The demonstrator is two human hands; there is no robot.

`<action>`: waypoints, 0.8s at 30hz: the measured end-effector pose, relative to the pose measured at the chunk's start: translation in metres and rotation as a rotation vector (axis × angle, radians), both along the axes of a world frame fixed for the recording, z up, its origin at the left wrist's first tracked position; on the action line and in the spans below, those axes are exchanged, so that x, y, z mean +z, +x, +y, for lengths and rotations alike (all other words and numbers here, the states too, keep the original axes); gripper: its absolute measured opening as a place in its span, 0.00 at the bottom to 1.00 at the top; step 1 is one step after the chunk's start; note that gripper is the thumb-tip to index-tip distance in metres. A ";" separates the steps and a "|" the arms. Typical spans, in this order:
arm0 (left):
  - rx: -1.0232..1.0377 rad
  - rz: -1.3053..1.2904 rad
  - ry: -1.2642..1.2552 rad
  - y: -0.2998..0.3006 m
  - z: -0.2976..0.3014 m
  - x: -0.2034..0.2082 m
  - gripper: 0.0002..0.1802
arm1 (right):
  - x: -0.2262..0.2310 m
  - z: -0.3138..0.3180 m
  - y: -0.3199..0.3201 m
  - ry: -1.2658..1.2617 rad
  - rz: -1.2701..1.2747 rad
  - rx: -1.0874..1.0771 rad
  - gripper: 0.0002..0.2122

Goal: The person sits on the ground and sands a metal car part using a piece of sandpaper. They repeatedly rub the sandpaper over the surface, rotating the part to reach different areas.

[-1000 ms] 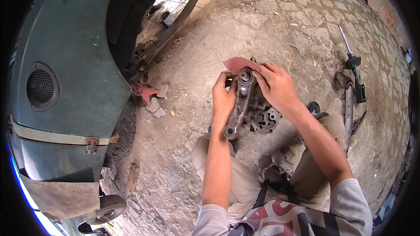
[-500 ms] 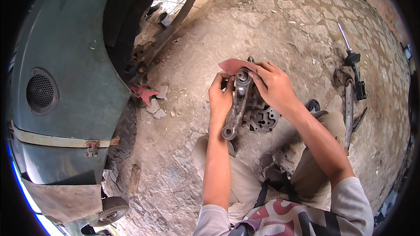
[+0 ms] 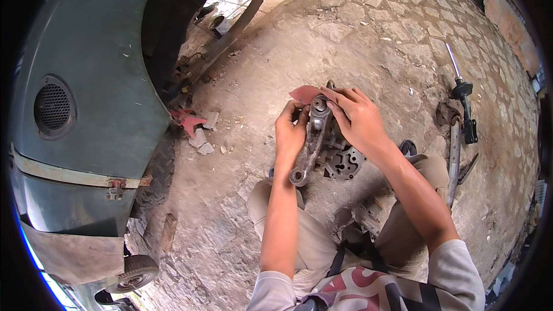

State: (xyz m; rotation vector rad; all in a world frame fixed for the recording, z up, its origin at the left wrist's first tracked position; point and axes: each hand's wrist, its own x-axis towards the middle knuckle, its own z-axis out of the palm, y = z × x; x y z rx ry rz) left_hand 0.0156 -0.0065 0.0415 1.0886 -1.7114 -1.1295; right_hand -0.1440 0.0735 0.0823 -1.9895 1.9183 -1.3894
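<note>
A dark metal control arm (image 3: pixel 314 141) stands tilted in front of me, its ball-joint end up and its ring end toward me. My left hand (image 3: pixel 292 129) is closed round the left side of its upper end. Against the far side of that end lies a bent piece of reddish sandpaper (image 3: pixel 304 94). My right hand (image 3: pixel 359 116) pinches the sandpaper's right part, fingers over the top and thumb beside the joint. Just behind and right of the arm sits a grey metal part with holes (image 3: pixel 345 163), partly hidden by the arm and my right hand.
On the left stands a green vehicle body (image 3: pixel 86 109) with an open wheel arch. Beside it are a red jack stand (image 3: pixel 187 121), broken stones (image 3: pixel 199 138) and a wood block (image 3: pixel 169 233). At right lie a shock absorber (image 3: pixel 462 92) and a long metal bar (image 3: pixel 454 164).
The view has shifted slightly. My right hand, with the sandpaper, has moved a little over the joint end, and less of the sandpaper shows. My left hand keeps its hold.
</note>
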 end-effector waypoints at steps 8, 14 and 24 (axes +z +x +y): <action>-0.006 -0.012 0.011 0.000 0.002 0.002 0.06 | -0.008 -0.002 -0.002 -0.001 0.012 -0.011 0.14; 0.027 0.029 0.032 0.003 -0.001 -0.002 0.07 | 0.003 -0.001 0.002 -0.080 -0.002 0.037 0.13; -0.002 -0.042 0.055 0.002 0.005 0.010 0.08 | -0.002 -0.001 -0.001 0.026 0.007 -0.008 0.13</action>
